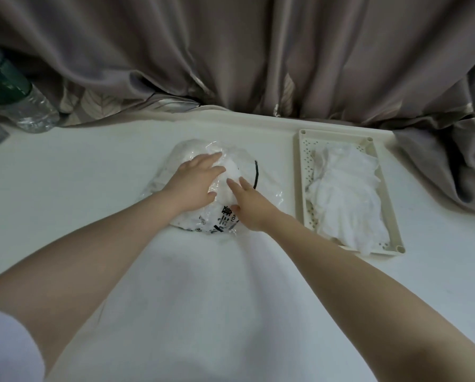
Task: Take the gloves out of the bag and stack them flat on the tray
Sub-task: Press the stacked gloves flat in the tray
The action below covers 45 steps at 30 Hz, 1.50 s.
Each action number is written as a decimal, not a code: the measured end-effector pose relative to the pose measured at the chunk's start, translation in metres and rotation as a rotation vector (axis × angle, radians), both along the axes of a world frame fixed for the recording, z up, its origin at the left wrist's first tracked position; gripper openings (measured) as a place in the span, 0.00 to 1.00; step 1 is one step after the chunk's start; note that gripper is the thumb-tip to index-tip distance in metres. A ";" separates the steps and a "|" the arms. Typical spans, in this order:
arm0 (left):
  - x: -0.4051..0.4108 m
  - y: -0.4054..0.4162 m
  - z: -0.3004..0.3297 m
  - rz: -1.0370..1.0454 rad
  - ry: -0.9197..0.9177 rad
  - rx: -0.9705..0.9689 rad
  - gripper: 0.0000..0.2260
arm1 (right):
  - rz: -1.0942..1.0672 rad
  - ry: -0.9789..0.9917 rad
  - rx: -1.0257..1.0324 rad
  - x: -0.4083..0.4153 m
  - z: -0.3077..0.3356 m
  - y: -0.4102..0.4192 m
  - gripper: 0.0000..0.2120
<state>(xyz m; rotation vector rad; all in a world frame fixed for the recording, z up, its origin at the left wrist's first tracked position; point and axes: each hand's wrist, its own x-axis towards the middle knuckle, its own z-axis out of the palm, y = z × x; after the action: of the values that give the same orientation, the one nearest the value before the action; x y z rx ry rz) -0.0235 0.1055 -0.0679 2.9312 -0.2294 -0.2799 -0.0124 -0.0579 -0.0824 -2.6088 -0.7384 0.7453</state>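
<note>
2 hands, left hand (195, 180) and right hand (248, 206), rest flat-fingered on 1 bag (261, 172).

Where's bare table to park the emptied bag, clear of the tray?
Bare table lies left of the bag, between it and the bottle, and also near, between the forearms. Crowded: the tray holds gloves; only a narrow strip separates bag and tray.

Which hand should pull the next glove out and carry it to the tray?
Probably the right hand: it rests on the bag on the side nearer the tray. The left hand lies flat on the bag and can steady it.
</note>
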 end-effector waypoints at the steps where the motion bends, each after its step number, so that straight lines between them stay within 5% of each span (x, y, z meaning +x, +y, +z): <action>1: 0.000 0.002 -0.002 -0.023 -0.001 0.008 0.28 | -0.021 -0.001 -0.020 0.001 -0.004 0.004 0.31; 9: 0.002 0.006 0.003 -0.028 -0.032 -0.229 0.28 | -0.682 0.334 0.598 0.015 -0.003 0.034 0.27; 12: 0.002 0.008 0.004 -0.019 -0.042 -0.301 0.26 | -0.806 0.448 0.664 0.019 -0.002 0.042 0.25; 16: 0.002 0.010 0.000 -0.027 -0.033 -0.317 0.26 | -0.896 0.339 0.661 0.020 -0.003 0.044 0.03; 18: 0.002 0.009 -0.003 -0.027 -0.015 -0.293 0.27 | -0.928 0.248 0.652 0.021 -0.006 0.035 0.11; 25: 0.003 -0.005 -0.003 -0.068 -0.041 -0.132 0.27 | -0.842 0.144 0.693 0.020 0.005 -0.001 0.08; 33: 0.006 -0.008 0.003 0.076 -0.020 0.069 0.23 | -1.281 0.589 1.573 0.019 0.035 -0.022 0.14; 38: 0.003 -0.002 0.004 0.099 0.059 0.130 0.23 | -1.340 0.773 1.830 0.016 0.044 -0.033 0.18; 40: 0.000 -0.007 0.006 0.119 0.091 0.116 0.23 | -1.310 0.757 1.669 0.015 0.050 -0.037 0.15; 45: -0.007 -0.025 0.017 0.107 -0.050 -0.027 0.26 | -0.759 0.243 0.633 -0.002 0.029 -0.025 0.08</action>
<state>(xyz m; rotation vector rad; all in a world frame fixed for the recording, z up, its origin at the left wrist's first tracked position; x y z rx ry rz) -0.0309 0.0801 -0.0512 2.9139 -0.0820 -0.1860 -0.0144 -0.0834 -0.0533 -1.9278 0.1095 0.4667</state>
